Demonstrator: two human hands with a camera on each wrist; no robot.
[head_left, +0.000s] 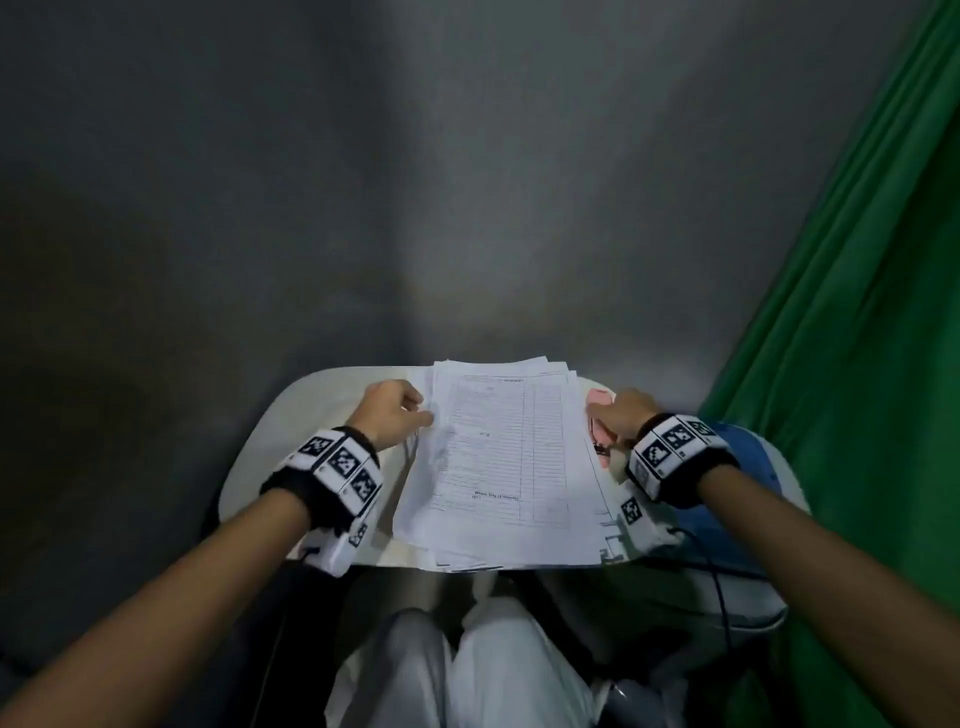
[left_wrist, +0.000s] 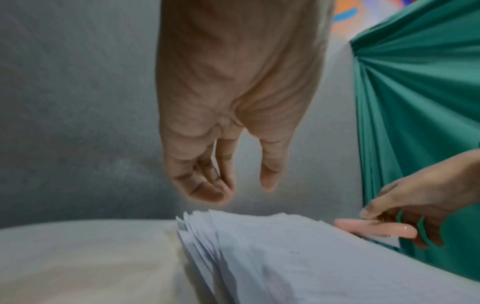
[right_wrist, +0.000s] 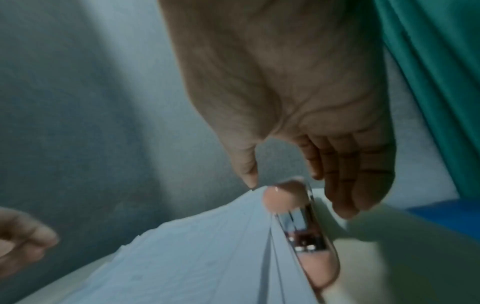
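Step in hand, as I judge it: stapling the stack. It lies mid-table, its long side running away from the person. The stapler, pink, lies along the stack's right edge towards the far end, touching the sheets. Whether any sheet sits in its mouth I cannot tell.

To do it well:
- The sheets are fanned at the left and near edges, so push them flush first.
- Then lay the left hand flat on the stack so nothing slides.
- Feed the full thickness into the mouth, not just the upper sheets.
- The stack looks thick. It likely needs a firm, straight squeeze, or the staple may buckle.

Pose, left hand: it hovers just over the stack's left edge, palm down. Its fingers are loosely curled with the thumb apart, holding nothing. The left wrist view shows a gap to the paper.

Pose, right hand: it is palm down over the stapler. The tip of the thumb is at the top sheet's edge, and the fingers are near straight on the stapler's outer side. The hand is spread astride the stapler, not closed round it.

Both forearms reach forward, wrists about level.
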